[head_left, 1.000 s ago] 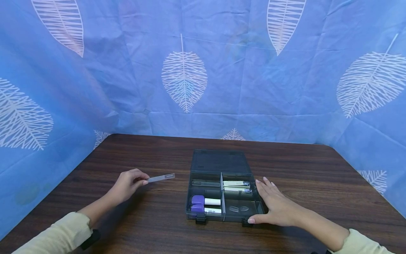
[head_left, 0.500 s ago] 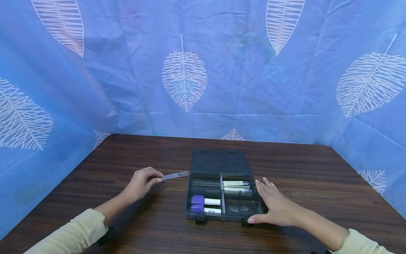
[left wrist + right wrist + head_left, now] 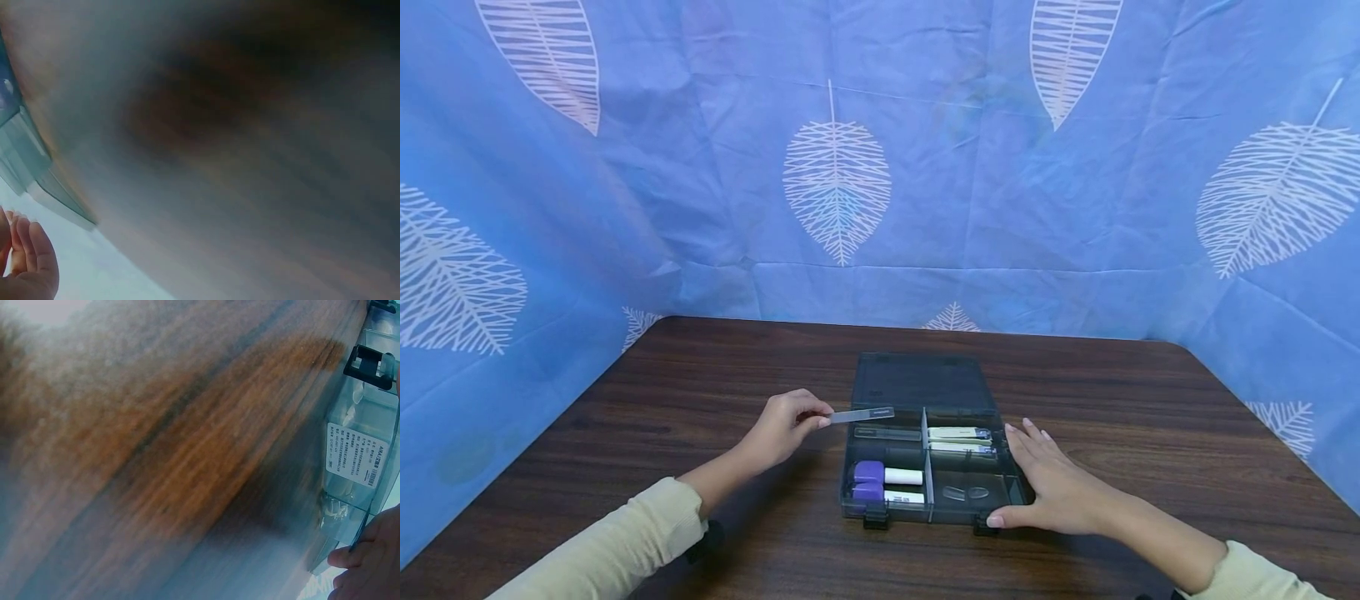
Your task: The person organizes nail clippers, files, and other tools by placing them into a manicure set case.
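Note:
My left hand (image 3: 792, 423) pinches one end of a translucent flat nail file (image 3: 863, 414) between thumb and fingers. The file's far end hangs over the back left compartment of a dark see-through organizer box (image 3: 890, 521). Another nail file (image 3: 887, 433) lies in that compartment. My right hand (image 3: 1063, 492) rests against the box's right side, fingers straight and spread, thumb at the front latch. In the left wrist view my left hand (image 3: 34, 259) shows at the lower left corner; the file is not visible there. The right hand (image 3: 375, 562) touches the box wall in the right wrist view.
Two purple nail polish bottles (image 3: 869, 483) with white caps lie in the front left compartment. Pale nail clippers (image 3: 955, 433) fill the back right one, and small clear pieces (image 3: 964, 493) the front right. The box's lid (image 3: 921, 382) lies back on the brown table (image 3: 760, 367).
My left hand has carried the nail file rightward from the table's left side until its tip is over the box. The right hand and the box have stayed in place.

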{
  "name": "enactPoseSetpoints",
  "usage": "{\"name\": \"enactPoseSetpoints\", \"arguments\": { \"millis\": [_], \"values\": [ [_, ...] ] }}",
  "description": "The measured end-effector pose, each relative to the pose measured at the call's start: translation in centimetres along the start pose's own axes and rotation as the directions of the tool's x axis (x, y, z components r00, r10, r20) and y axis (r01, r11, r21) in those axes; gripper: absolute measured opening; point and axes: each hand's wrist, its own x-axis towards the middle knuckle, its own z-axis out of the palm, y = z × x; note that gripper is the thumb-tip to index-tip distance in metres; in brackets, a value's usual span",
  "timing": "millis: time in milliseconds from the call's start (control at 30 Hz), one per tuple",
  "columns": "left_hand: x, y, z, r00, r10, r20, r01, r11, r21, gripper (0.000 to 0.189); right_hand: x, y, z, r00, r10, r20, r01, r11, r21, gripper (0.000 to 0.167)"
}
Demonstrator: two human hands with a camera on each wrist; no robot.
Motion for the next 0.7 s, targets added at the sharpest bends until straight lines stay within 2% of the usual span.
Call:
{"name": "enactPoseSetpoints", "arguments": {
  "millis": [167, 367, 533, 700],
  "values": [
    [0.9, 0.7, 0.7, 0.998, 0.061, 0.020, -0.061, 0.998, 0.010, 0.012, 0.0, 0.0, 0.0, 1.000, -0.002, -0.004, 0.002, 1.000, -0.005, 0.110],
    [1.5, 1.4, 1.4, 0.994, 0.098, 0.057, -0.099, 0.995, 0.017, 0.012, 0.1, 0.1, 0.0, 1.000, -0.015, -0.014, 0.015, 1.000, -0.004, 0.111],
    [1.8, 1.8, 1.5, 0.986, 0.144, 0.083, -0.151, 0.986, 0.072, 0.012, 0.1, 0.1, 0.1, 1.000, -0.022, -0.014, 0.022, 1.000, -0.010, 0.110],
    [2.2, 2.4, 1.5, 0.968, 0.185, 0.168, -0.212, 0.964, 0.162, 0.013, 0.1, 0.1, 0.0, 1.000, -0.018, -0.015, 0.017, 1.000, -0.014, 0.111]
  ]
}}
